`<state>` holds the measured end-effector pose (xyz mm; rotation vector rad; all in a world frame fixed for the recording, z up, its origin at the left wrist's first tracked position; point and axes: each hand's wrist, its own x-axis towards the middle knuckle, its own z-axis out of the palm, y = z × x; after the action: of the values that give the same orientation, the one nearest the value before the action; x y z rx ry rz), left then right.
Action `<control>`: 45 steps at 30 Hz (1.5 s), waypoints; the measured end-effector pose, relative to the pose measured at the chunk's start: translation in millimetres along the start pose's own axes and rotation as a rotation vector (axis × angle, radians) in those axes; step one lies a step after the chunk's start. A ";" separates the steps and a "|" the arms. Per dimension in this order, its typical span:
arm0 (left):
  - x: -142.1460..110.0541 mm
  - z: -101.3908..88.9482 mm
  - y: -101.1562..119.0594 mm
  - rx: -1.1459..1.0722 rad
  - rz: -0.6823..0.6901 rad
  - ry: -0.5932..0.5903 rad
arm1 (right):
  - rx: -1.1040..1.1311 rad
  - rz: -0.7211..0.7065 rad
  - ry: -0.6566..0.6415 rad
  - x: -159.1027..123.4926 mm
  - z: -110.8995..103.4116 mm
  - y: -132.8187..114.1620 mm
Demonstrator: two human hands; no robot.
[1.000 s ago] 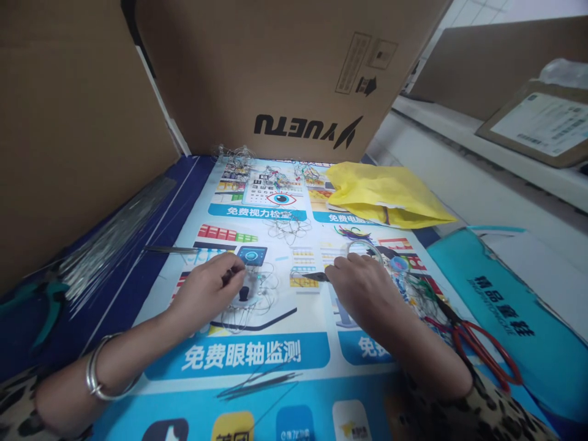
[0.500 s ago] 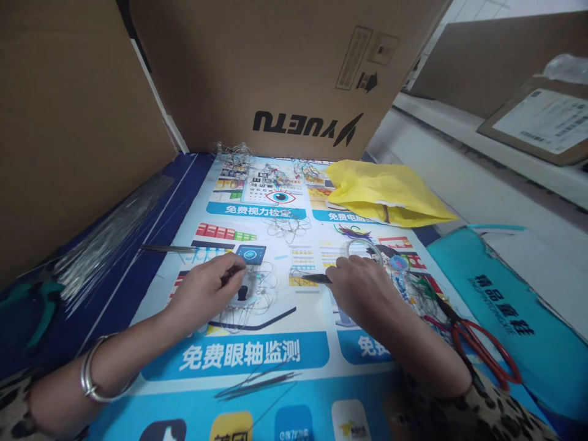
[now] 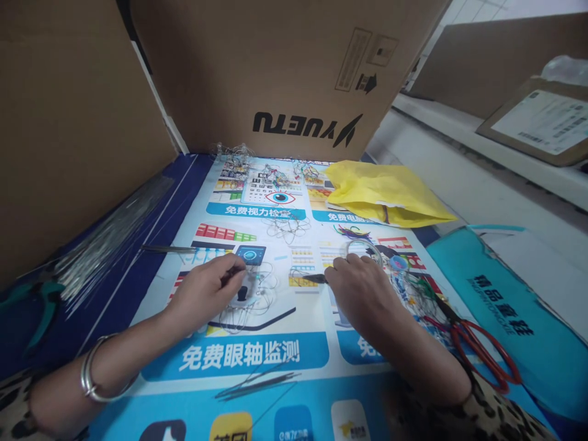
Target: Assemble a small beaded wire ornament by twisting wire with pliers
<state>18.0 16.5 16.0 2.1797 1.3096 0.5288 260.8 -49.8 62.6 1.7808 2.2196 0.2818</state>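
My left hand (image 3: 214, 285) is closed in a pinch around thin wire, at the edge of a looped wire piece (image 3: 252, 303) with small pale beads. The exact pinch point is hidden by my fingers. My right hand (image 3: 362, 294) is wrapped around needle-nose pliers (image 3: 314, 278), whose dark pointed jaws face left; the handles are hidden in my palm. A fine wire end curves by the jaw tips. Beyond the hands lies another looped wire piece (image 3: 289, 226). Just past my right knuckles rests a clear ring-shaped item (image 3: 367, 246).
Red-handled scissors (image 3: 487, 355) and coloured bits (image 3: 413, 288) lie right, near a teal bag (image 3: 509, 306). A yellow bag (image 3: 390, 193) sits behind. Left are wire strands (image 3: 110, 239) and teal-handled pliers (image 3: 43, 306). Dark wires (image 3: 257, 386) lie in front. Cardboard (image 3: 285, 67) stands behind.
My right hand and the pliers have shifted very slightly left, with the jaws turned a little. My left hand keeps its pinch. The view has moved slightly.
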 end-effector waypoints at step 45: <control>3.1 0.7 -5.6 -0.171 0.116 -0.048 | 0.049 -0.040 0.348 25.8 11.4 -22.3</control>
<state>16.0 21.3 12.2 2.1215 1.0762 0.6065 239.0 -29.9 42.2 1.8263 2.5113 0.5726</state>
